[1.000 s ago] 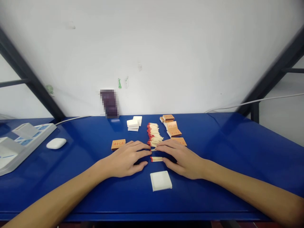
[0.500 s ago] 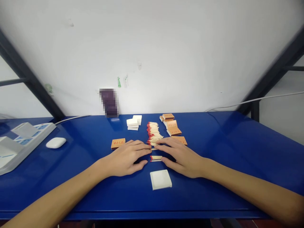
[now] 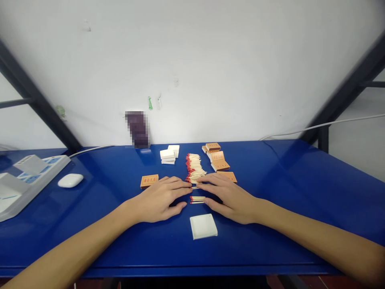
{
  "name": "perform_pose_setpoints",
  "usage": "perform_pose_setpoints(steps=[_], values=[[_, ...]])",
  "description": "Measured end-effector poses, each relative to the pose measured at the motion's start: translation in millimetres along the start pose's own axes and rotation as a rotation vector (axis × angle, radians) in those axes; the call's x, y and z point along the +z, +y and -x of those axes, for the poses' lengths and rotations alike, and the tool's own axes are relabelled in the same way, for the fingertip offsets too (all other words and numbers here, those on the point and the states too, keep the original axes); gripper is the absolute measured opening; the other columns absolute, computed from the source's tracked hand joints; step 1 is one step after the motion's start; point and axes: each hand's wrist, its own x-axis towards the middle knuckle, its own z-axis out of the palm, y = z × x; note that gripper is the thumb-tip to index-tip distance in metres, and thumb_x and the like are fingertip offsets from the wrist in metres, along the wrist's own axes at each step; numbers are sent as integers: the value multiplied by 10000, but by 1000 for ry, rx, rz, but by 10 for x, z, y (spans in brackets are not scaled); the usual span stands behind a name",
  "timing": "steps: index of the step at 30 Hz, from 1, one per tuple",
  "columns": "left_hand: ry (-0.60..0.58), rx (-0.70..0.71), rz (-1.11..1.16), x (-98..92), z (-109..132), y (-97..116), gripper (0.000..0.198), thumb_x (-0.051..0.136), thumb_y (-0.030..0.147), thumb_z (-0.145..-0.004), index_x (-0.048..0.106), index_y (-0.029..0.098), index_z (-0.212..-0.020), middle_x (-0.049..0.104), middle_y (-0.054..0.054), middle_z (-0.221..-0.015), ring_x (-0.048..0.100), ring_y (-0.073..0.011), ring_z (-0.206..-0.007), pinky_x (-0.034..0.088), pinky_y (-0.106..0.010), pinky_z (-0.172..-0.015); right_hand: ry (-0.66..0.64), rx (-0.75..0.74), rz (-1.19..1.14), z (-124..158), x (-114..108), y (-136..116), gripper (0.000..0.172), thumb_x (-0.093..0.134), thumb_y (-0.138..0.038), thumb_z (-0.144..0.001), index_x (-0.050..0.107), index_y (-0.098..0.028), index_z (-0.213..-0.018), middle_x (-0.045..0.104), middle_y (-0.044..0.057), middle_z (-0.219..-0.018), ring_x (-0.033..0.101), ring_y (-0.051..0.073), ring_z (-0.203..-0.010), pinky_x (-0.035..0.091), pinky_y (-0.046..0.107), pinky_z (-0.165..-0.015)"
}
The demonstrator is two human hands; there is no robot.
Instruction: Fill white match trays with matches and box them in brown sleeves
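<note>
My left hand [image 3: 159, 198] and my right hand [image 3: 229, 196] lie flat on the blue table [image 3: 285, 200], palms down, fingers stretched toward each other. Their fingertips nearly meet at the near end of a pile of red-tipped matches [image 3: 194, 169]. Between the two thumbs lies a small bundle of matches [image 3: 197, 199], touched by the fingertips on both sides. A white empty matchbox tray [image 3: 203, 226] sits just in front of the hands. Neither hand grips anything.
An orange matchbox sleeve [image 3: 149, 181] lies left of the pile, and several more sleeves [image 3: 219, 160] lie to its right. Stacked white trays [image 3: 169, 155] stand behind. A white earbud case [image 3: 70, 180] and a power strip [image 3: 27, 176] are at far left.
</note>
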Motion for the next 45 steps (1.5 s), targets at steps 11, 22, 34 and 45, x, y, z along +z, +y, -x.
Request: perform_pose_setpoints(steps=[11,22,34,45], values=[[-4,-7,-16,3,-3,-1,369,496,292,-976,578,190,-1321,603,-102,-1341,557,-260,-1212,467,-435,-998,21,-1,-18,-1,14,20,332,483,-280,-984,609,-162,-1268,603,141,-1281,560,272,-1162,488,479,-984],[29,7,5,20,5,-11,343,512,283,-966,605,199,-1285,619,-106,-1309,577,-261,-1184,482,-441,-988,56,-6,-25,11,28,23,329,483,-259,-971,615,-179,-1261,623,140,-1261,576,277,-1152,498,483,-970],[21,-5,8,34,23,-19,322,519,271,-965,611,206,-1267,607,-102,-1296,581,-252,-1172,487,-431,-997,50,4,-27,-3,11,-1,324,484,-251,-966,623,-172,-1248,628,138,-1251,579,274,-1137,508,480,-948],[22,-6,13,31,18,-20,317,522,268,-961,615,202,-1256,607,-101,-1294,581,-257,-1178,486,-431,-1003,48,-7,-25,3,23,14,329,478,-254,-977,619,-177,-1264,617,127,-1300,566,275,-1184,488,488,-995]])
